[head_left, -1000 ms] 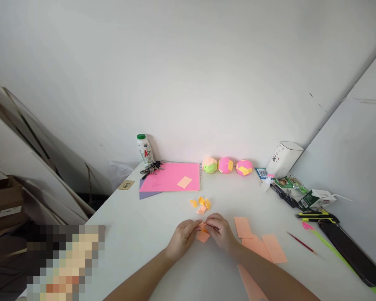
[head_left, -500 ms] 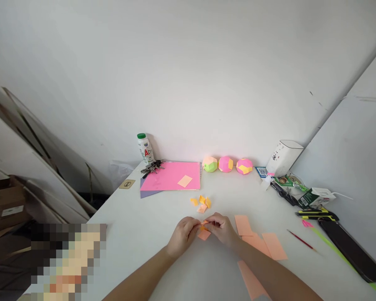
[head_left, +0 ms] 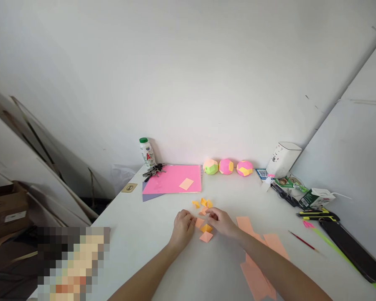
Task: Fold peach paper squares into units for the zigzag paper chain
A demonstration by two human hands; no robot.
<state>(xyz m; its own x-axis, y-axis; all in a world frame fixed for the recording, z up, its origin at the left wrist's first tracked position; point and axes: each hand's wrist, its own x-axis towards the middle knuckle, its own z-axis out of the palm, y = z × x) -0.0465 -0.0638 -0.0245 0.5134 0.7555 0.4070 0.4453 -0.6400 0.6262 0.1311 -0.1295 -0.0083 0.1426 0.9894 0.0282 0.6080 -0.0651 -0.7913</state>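
My left hand (head_left: 184, 228) is closed, its fingertips against a small salmon paper piece (head_left: 199, 222). Across from it, my right hand (head_left: 221, 221) has its thumb and fingers curled together; whatever they pinch is too small to make out. Just below the fingers, a folded orange paper piece (head_left: 206, 228) lies on the white table (head_left: 138, 246). Nearer to me is a creased salmon piece (head_left: 206, 237). Beyond the hands sit several small folded yellow-orange pieces (head_left: 203, 202), with another salmon piece (head_left: 203, 211) partly behind my right fingers.
Salmon paper sheets (head_left: 255, 274) lie under and beside my right forearm. A pink pad (head_left: 172, 173), keys (head_left: 154, 170), a bottle (head_left: 147, 154) and paper balls (head_left: 226, 166) line the back. To the right are a brush (head_left: 303, 241), a cutter (head_left: 319, 214) and a black case (head_left: 347, 248).
My hands have moved apart, the right one slightly up. The orange piece that was between my fingers now lies on the table above the creased salmon piece.
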